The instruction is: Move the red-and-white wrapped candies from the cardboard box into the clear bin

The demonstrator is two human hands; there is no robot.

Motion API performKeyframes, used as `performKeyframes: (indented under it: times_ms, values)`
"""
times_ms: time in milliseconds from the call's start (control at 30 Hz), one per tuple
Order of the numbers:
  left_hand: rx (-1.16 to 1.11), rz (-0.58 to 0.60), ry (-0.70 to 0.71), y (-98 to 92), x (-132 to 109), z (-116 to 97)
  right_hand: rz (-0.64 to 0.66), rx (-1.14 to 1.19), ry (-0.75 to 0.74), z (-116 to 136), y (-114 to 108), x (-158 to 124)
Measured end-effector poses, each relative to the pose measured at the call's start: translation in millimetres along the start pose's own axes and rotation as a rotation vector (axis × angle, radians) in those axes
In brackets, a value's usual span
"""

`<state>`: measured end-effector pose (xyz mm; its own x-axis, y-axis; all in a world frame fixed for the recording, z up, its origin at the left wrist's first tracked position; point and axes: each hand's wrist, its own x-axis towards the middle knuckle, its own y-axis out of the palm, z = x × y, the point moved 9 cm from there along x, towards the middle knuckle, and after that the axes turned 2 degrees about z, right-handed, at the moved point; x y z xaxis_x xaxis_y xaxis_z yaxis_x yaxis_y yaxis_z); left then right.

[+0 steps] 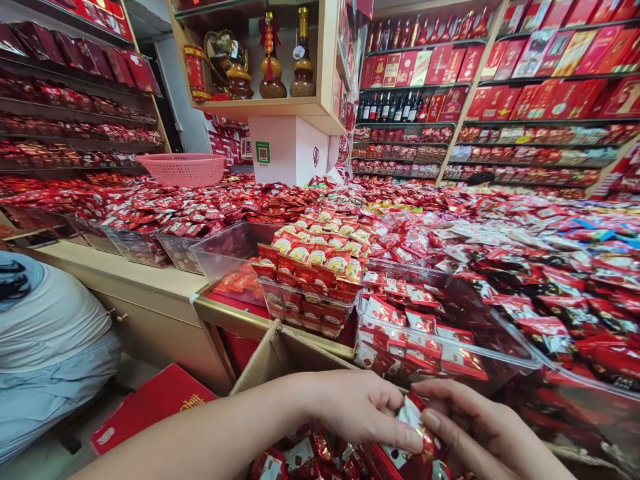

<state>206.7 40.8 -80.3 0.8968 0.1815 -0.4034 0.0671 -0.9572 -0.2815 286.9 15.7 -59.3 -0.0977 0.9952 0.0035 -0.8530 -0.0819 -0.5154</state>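
Observation:
My left hand (357,407) reaches in from the lower left, its thumb and fingers closed on small red and white snack packets (414,419). From the right, my right hand (467,417) pinches the same packets, so the two hands almost meet. Both are over a cardboard box (283,357) in which loose red packets (305,460) lie. Just beyond the box, a clear plastic bin (445,340) holds red and white packets in rows. Left of it, a smaller clear bin (305,310) is stacked with red and yellow packets (315,257).
Heaped packets (500,227) cover the display counter. A pink basket (183,170) stands on it at the back left. A person (50,360) is bent over at the left, near a red carton (155,407) on the floor. Shelves with bottles (390,107) line the back.

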Motion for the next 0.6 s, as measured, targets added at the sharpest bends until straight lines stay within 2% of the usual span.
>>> performKeyframes:
  times_ms: [167,333,467,533,600]
  values:
    - [-0.115,-0.002,0.067,-1.4,3,-2,-0.131,0.153,0.049,-16,-7,-3]
    - [-0.254,0.039,0.051,3.6,5,0,-0.101,0.120,0.019,-12,-6,2]
    - [-0.083,0.027,0.011,-1.9,1,0,-0.125,0.033,0.005,-4,-7,2]
    - [0.032,0.022,-0.006,-7.4,-8,-4,-0.200,-0.038,-0.006,4,-13,-3]
    - [0.038,0.047,-0.012,-11.2,-22,-13,-0.304,-0.094,-0.032,15,-19,-11]
